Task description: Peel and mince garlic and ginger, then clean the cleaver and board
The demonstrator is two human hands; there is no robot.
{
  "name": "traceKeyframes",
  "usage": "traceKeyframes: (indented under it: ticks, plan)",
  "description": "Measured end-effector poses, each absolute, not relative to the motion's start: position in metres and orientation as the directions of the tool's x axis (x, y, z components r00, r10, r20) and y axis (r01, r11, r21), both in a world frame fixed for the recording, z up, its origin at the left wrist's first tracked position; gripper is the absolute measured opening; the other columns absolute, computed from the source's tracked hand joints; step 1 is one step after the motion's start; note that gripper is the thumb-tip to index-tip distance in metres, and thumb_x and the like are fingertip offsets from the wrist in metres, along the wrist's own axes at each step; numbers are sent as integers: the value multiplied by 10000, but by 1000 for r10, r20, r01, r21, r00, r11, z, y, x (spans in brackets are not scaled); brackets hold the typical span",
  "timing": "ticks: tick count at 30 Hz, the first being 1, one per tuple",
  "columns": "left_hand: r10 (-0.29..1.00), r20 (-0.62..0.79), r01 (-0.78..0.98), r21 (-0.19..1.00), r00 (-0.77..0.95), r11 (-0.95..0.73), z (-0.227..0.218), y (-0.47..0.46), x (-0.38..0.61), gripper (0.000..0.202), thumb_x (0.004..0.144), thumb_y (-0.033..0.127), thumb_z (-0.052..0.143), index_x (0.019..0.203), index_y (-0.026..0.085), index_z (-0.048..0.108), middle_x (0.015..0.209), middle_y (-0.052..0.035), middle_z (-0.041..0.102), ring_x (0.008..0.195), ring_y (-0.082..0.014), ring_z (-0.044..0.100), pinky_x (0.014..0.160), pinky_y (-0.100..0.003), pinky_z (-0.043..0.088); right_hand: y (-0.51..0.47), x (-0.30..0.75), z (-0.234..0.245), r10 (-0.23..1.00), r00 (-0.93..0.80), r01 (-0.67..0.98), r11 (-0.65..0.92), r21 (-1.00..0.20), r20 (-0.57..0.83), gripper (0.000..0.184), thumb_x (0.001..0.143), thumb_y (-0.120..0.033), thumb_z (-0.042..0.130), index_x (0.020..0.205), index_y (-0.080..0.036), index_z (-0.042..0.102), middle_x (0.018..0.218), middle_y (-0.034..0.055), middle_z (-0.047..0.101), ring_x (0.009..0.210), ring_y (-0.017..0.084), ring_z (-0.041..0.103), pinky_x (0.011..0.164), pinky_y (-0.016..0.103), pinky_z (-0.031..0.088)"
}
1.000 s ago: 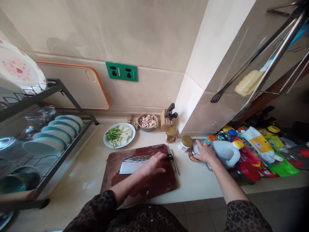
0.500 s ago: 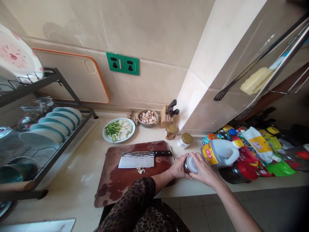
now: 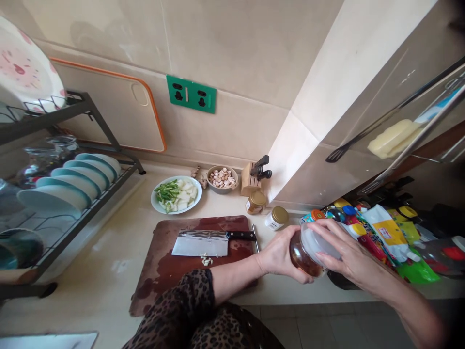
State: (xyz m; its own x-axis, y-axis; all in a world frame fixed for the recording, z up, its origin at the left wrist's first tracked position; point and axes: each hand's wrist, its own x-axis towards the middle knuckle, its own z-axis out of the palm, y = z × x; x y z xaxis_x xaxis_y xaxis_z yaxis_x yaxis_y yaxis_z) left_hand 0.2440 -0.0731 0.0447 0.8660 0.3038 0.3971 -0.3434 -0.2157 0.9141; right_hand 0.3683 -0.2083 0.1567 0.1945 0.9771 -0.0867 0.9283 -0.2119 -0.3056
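Both of my hands hold a glass jar [image 3: 302,258] of dark reddish sauce, tipped on its side in the air over the counter's front edge. My left hand [image 3: 280,253] wraps round the jar's body. My right hand [image 3: 345,256] is closed over its clear plastic lid [image 3: 315,242]. To the left, a cleaver [image 3: 203,242] with a black handle lies flat on the wet red-brown cutting board [image 3: 163,271], with a few chopped garlic bits [image 3: 207,261] beside its blade.
A white plate of cut greens and white vegetable [image 3: 177,195], a bowl of sliced pieces [image 3: 222,178], a knife block [image 3: 254,178] and two gold-lidded jars [image 3: 277,217] stand behind the board. Bottles and packets [image 3: 385,230] crowd the right. A dish rack [image 3: 54,194] fills the left.
My left hand left the cleaver on the board and joined my right on the jar. The jar was taken from among the bottles, brought to the counter's front and raised.
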Motion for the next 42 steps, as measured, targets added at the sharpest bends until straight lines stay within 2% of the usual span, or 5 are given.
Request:
traceKeyframes:
  ticks: [10, 17, 23, 29, 42]
  plan:
    - [468, 371, -290, 927, 802, -238, 34, -81, 236, 992, 365, 336, 838, 1240, 189, 394, 1127, -89, 544, 1009, -305, 551, 892, -465, 474, -182, 348, 149, 968, 233, 958, -214, -190, 87, 374, 849, -449, 491, 1175, -274, 540, 1046, 81, 545, 964, 253, 559, 826, 405, 491]
    - [521, 455, -308, 886, 722, -347, 9, -97, 236, 969, 405, 232, 789, 1266, 186, 347, 1156, -93, 488, 1046, -295, 513, 928, -450, 441, -176, 311, 129, 796, 582, 793, -601, 102, 168, 392, 874, -468, 382, 1046, -190, 598, 942, 129, 573, 800, 286, 599, 676, 419, 490]
    - [155, 337, -340, 940, 929, -4, 5, -68, 218, 997, 419, 255, 834, 1302, 189, 375, 1223, -87, 521, 1095, -281, 518, 991, -424, 398, -209, 313, 142, 935, 323, 915, -348, -207, -147, 553, 855, -425, 511, 1373, -292, 368, 1216, 98, 516, 1034, 256, 587, 852, 389, 482]
    - [-147, 260, -224, 949, 954, 223, 21, -61, 204, 940, 388, 274, 861, 1243, 179, 480, 1198, -75, 557, 1085, -299, 533, 978, -426, 403, -224, 301, 149, 961, 197, 939, -242, -244, -193, 633, 707, -416, 666, 1290, -291, 456, 1219, 80, 476, 1000, 252, 574, 837, 358, 479]
    - [263, 253, -197, 956, 931, -219, -4, -98, 210, 1028, 416, 245, 782, 1340, 221, 333, 1233, -98, 510, 1150, -358, 476, 1020, -487, 370, -206, 277, 133, 782, 623, 779, -623, -67, -25, 351, 800, -456, 531, 1087, -255, 547, 1070, 59, 541, 774, 214, 621, 674, 325, 453]
